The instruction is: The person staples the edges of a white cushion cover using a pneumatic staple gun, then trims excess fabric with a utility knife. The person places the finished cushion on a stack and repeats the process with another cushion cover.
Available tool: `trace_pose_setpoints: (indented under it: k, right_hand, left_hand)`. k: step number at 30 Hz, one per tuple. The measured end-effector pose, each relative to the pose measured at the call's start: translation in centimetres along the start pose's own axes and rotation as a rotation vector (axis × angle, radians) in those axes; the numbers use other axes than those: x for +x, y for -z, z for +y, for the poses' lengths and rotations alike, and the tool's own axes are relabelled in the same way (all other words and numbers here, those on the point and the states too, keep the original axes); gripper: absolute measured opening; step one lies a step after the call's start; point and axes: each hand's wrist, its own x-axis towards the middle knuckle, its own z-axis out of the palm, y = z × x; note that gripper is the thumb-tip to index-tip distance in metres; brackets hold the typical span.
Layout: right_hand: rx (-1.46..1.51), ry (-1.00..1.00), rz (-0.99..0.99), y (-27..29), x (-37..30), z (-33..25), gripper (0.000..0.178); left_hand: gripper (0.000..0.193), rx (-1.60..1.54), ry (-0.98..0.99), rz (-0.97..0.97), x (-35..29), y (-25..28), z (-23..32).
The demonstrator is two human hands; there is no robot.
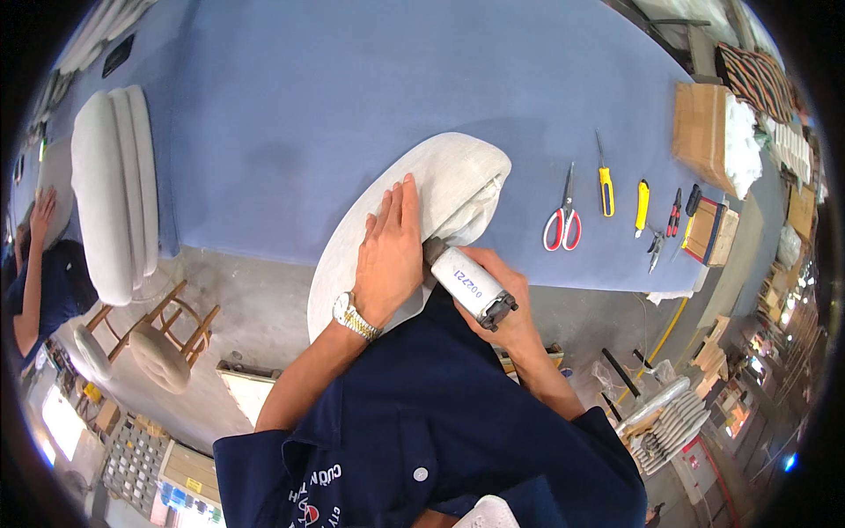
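Observation:
A curved cushion (352,251) covered in light grey fabric lies at the near edge of the blue table, partly overhanging toward my body. My left hand (392,251) rests flat on its cover, fingers stretched out, with a watch (354,315) at the wrist. On the cushion's right side, loose fabric and thin whitish material (473,216) are bunched. My right hand (510,295) is wrapped round a white-bodied staple gun (466,280) with a black rear end. Its dark nose is by the bunched edge, close to my left hand; the exact contact point is hidden.
Right of the cushion lie red-handled scissors (562,231), a yellow screwdriver (606,189), a yellow cutter (642,207) and pliers (674,213). A cardboard box (701,132) stands beyond them. Stacked grey cushions (114,194) are at left, near another person's arm (35,264) and stools (160,352).

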Motion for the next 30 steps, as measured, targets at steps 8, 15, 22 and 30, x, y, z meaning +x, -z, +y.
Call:
trace_pose_setpoints:
  k: [8,15,22,30]
  right_hand:
    - [0.066,0.191,0.085,-1.0,0.7,2.9,0.067]
    - [0.105,0.165,0.184,1.4,1.0,0.8,0.054]
    - [-0.045,0.127,0.299,2.5,1.3,6.1,0.053]
    - [0.02,0.185,0.312,1.7,1.4,6.3,0.052]
  left_hand:
    - [0.085,0.002,-0.234,0.051,1.3,0.2,-1.9]
    - [0.08,0.062,-0.254,-0.024,3.2,2.4,2.4]
    - [0.084,-0.081,-0.71,-0.139,3.9,6.0,3.5]
    - [0.033,-0.72,-1.71,0.649,-13.3,26.9,17.2]
